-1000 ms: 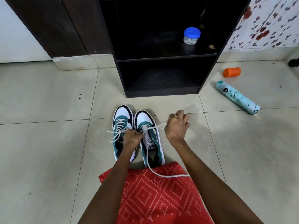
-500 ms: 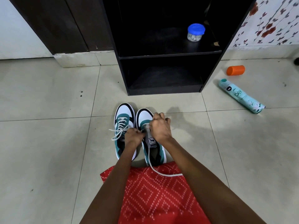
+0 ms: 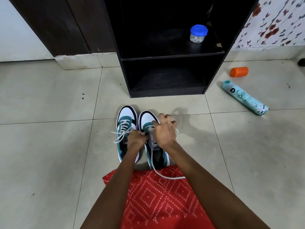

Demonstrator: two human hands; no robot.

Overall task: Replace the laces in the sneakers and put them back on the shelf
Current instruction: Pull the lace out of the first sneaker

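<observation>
Pinching white lace (image 3: pixel 165 175) w/ L hand (image 3: pixel 137 139) at Puma-tagged sneaker (image 3: pixel 155 145) — R hand (image 3: pixel 165 133) grip unclear

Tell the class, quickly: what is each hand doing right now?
Left hand: pinching the white lace at the right-hand sneaker.
Right hand: blurred over that sneaker; grip cannot be told.

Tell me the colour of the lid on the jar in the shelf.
Blue lid, on a clear jar; head view shows it.
</observation>
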